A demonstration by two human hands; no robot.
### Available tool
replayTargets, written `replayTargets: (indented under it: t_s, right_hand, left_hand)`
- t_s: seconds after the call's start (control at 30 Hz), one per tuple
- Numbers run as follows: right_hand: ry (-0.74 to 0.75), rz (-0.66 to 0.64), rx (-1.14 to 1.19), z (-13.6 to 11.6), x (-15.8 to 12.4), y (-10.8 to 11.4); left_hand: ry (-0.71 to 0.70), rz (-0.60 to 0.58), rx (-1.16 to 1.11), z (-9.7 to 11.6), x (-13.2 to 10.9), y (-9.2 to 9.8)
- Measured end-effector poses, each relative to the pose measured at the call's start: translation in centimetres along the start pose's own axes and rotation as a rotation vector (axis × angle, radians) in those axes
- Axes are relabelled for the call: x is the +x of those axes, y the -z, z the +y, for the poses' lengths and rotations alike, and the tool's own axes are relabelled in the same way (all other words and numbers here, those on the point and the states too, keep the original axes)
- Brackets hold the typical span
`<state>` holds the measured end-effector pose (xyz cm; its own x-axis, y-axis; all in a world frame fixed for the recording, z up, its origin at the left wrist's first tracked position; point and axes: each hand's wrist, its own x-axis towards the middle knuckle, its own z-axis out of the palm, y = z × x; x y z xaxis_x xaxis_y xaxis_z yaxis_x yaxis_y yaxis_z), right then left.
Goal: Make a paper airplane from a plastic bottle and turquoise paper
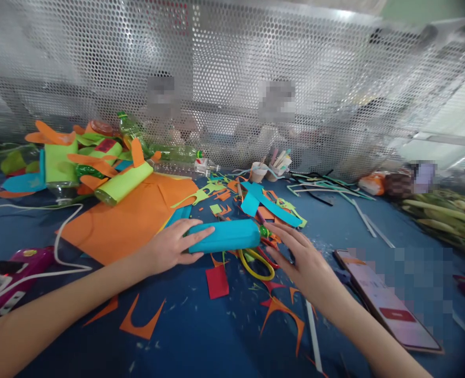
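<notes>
Nearest of all, orange scraps (142, 326) were strewn short of the scissors (272, 273), with a red card (217, 282) just left of them. And just beyond the scissors, the blue bottle (232, 234) was held sideways: its left end was gripped by the left hand (169, 247), while the right hand (305, 257) was poised open by the green cap (264, 231), contact impossible to tell. A roll could have been caused by that one-sided grip! The gripped end was covered; the scissors' blades were lost among scraps; two people were blurred at the mesh (224, 47).
</notes>
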<state>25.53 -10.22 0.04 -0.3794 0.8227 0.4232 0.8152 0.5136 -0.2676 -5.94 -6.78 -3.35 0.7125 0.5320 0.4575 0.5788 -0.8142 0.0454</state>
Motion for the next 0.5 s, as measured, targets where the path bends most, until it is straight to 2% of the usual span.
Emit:
replayTargets:
  t_s: [0.1,0.2,0.3,0.5]
  right_hand:
    - [-0.024,-0.054,0.126,-0.4,1.8,-1.2]
    - [-0.118,-0.118,0.23,-0.1,2.4,-2.0]
    - [-0.171,-0.053,0.298,0.1,2.1,-2.9]
    - [-0.13,0.077,0.443,0.3,1.4,-4.3]
  left_hand:
    - [-0.004,-0.01,-0.048,-0.1,-0.1,0.5]
    - [0.051,-0.013,-0.092,-0.1,-0.3,0.7]
    - [0.117,-0.014,-0.134,0.1,-0.3,0.7]
    - [0.12,-0.008,-0.209,0.3,0.0,0.6]
